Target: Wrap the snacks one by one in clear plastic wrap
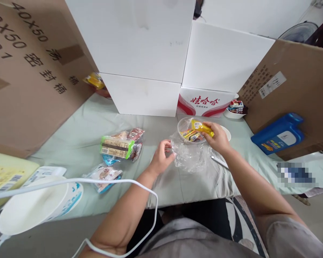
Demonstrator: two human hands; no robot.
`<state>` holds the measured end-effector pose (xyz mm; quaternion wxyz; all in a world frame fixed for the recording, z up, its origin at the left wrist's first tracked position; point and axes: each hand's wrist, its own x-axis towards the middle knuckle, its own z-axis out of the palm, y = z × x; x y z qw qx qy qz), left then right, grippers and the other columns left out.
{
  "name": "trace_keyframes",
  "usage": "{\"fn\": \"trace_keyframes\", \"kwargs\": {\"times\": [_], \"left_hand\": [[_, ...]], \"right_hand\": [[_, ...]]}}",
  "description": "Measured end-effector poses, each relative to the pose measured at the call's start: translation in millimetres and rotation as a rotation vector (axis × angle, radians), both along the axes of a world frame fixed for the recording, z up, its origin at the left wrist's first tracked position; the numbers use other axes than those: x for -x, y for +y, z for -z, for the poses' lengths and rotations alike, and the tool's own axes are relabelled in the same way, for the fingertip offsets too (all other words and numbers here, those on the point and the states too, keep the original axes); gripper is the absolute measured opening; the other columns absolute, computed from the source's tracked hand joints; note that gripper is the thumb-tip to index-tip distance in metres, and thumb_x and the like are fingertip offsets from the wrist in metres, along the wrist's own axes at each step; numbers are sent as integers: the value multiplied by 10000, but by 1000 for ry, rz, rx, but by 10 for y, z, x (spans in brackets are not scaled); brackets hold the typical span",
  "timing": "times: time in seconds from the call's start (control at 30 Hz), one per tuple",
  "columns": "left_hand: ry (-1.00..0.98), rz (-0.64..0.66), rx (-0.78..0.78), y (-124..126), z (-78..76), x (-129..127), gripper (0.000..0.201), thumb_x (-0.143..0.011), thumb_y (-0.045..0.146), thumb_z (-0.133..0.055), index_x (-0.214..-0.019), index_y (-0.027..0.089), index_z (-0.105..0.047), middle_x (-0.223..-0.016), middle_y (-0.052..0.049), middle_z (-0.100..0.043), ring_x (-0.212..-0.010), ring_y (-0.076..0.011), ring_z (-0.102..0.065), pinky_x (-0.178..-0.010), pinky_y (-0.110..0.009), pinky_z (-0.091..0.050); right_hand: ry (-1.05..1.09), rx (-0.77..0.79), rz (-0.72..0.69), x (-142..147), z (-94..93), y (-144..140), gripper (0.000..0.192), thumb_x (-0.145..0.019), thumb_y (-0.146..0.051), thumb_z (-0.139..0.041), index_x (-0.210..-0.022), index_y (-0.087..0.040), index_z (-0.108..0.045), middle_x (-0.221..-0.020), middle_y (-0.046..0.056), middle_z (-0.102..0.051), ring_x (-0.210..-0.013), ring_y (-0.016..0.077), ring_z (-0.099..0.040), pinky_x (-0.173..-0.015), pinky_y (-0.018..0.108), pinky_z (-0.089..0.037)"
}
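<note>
My right hand [218, 138] is closed on a yellow snack packet [201, 127] above a round bowl [181, 132]. Inside the bowl lie more colourful packets [190, 135]. A crumpled clear plastic bag [190, 156] is spread on the cloth just in front of the bowl. At the bag's left edge is my left hand [161, 157], its fingers curved and the thumb apart from them; whether the fingertips touch the plastic I cannot tell. Beside my right wrist lies a thin white object [219, 162], partly covered by the forearm.
Several wrapped snacks [117, 147] and another packet [104, 176] lie to the left. White boxes [148, 95] stand behind, brown cartons [290, 89] at both sides. A blue bottle [278, 134] leans right. A paper bucket [40, 204] and white cable [142, 184] are front left.
</note>
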<state>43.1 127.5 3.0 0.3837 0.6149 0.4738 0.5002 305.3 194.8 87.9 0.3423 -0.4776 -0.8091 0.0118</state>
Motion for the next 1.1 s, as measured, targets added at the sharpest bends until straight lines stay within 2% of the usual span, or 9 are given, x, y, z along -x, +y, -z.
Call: {"fn": "trace_keyframes", "kwargs": {"times": [0.07,0.13,0.27,0.43,0.6,0.73,0.9,1.0,1.1], "left_hand": [[-255,8,105,2,-12,0,577,-796,394,-591,-1317,281,-371,-1365,-111,-435,-939,-172,-617,-802,-350,-520],[-312,105,216,-1,-19,-2,684,-785,425,-612,-1391,301,-319,-1307,-100,-498,-844,-150,-625,-748,-330,-528],[135,347,210,-36,2,-50,371,-705,200,-654,-1075,180,-643,-902,-41,-651,-732,-139,-589,-719,-287,-497],[561,426,83,-76,13,-110,259,-646,12,-538,-798,168,-679,-823,-43,-676,-704,-148,-590,-696,-277,-476],[473,404,127,-62,-43,-32,207,-654,95,-612,-832,179,-673,-717,-5,-642,-614,-132,-571,-604,-245,-462],[315,377,270,-32,-95,49,303,-611,294,-767,-875,179,-672,-638,28,-599,-584,-128,-550,-552,-233,-442],[177,76,313,58,-24,79,246,-648,387,-735,-692,177,-614,-618,24,-589,-581,-130,-530,-571,-245,-415],[247,-267,246,133,38,144,136,-683,269,-667,-636,204,-557,-608,25,-575,-582,-142,-524,-610,-264,-406],[283,-539,52,125,10,191,49,-712,197,-607,-718,218,-563,-696,4,-590,-655,-163,-540,-676,-283,-426]], "right_hand": [[-39,46,-51,21,64,-78,354,-863,-353,-569,-1192,-222,-589,-1107,95,-676,-1022,275,-609,-890,443,-495],[-72,83,-97,24,110,-130,358,-865,-349,-569,-1199,-221,-587,-1107,89,-677,-1027,275,-605,-886,444,-494],[-105,77,-126,-72,72,-83,342,-865,-328,-560,-1192,-234,-597,-1112,76,-677,-1024,270,-603,-891,445,-489],[-59,-89,63,-264,-106,252,347,-831,-293,-578,-1168,-217,-607,-1099,93,-673,-1033,294,-587,-908,486,-477],[-147,-55,55,-86,-171,546,412,-796,-277,-626,-1194,-178,-597,-1204,137,-619,-1132,327,-523,-981,537,-427],[-132,-78,-62,254,-39,189,260,-888,-257,-524,-1124,-206,-623,-1129,120,-632,-1091,291,-530,-967,507,-431],[-347,75,-417,405,557,-738,271,-933,-283,-484,-1148,-199,-626,-1113,116,-653,-1070,263,-551,-925,458,-455],[-421,202,-450,297,864,-1112,477,-912,-396,-534,-1328,-163,-530,-1384,156,-522,-1307,303,-419,-1038,497,-387],[-451,278,-446,174,960,-1285,604,-891,-480,-548,-1401,-165,-470,-1486,149,-421,-1403,318,-308,-1108,521,-307]]}}
